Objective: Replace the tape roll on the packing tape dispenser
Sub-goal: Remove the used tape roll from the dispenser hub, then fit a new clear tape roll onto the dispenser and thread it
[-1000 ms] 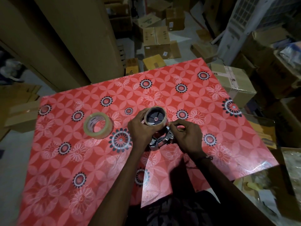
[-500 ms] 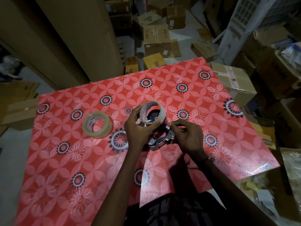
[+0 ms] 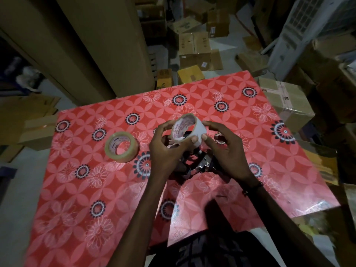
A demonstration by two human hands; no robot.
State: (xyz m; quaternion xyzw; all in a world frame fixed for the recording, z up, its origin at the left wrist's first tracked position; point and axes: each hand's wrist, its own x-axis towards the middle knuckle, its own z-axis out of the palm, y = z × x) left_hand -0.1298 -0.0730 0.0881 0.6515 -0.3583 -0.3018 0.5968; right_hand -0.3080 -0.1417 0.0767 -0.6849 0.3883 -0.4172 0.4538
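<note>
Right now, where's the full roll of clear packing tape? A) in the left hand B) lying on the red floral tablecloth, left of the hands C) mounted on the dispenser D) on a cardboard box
B: the full roll of clear packing tape lies untouched on the red floral tablecloth, left of both hands; they hold only the near-empty white cardboard core.

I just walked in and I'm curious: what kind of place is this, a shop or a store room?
Most likely a store room or packing area. Cardboard boxes lie all over the floor, a tall carton stands behind the table, and a tape roll lies on it.
</note>
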